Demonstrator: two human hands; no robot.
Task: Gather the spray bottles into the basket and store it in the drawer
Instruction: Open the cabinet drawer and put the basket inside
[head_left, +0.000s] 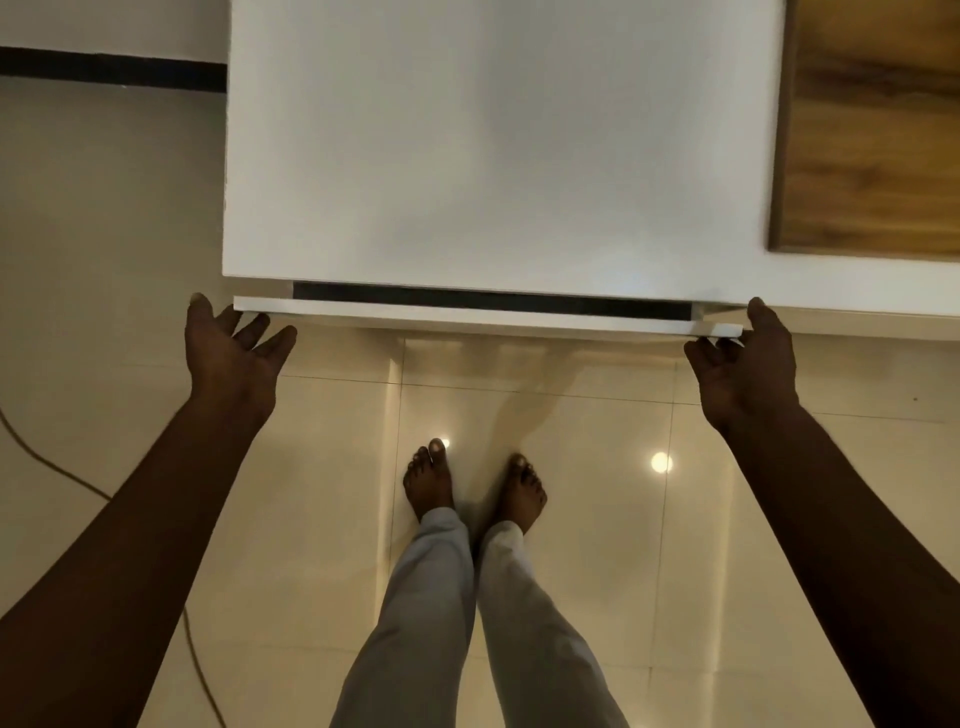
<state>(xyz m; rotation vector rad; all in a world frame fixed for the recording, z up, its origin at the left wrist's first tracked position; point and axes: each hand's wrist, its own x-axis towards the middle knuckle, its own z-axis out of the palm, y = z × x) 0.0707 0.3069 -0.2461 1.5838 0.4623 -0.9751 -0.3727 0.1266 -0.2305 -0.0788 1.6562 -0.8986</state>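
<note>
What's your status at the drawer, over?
Left hand open, at the drawer front's left end. Right hand curled on its right end. Drawer ajar, only a narrow dark gap. Basket and bottles not in view. Nothing blocking.

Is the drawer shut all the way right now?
No, the drawer front stands slightly out from the white cabinet top, leaving a dark gap, with the left hand and right hand at its ends.
</note>
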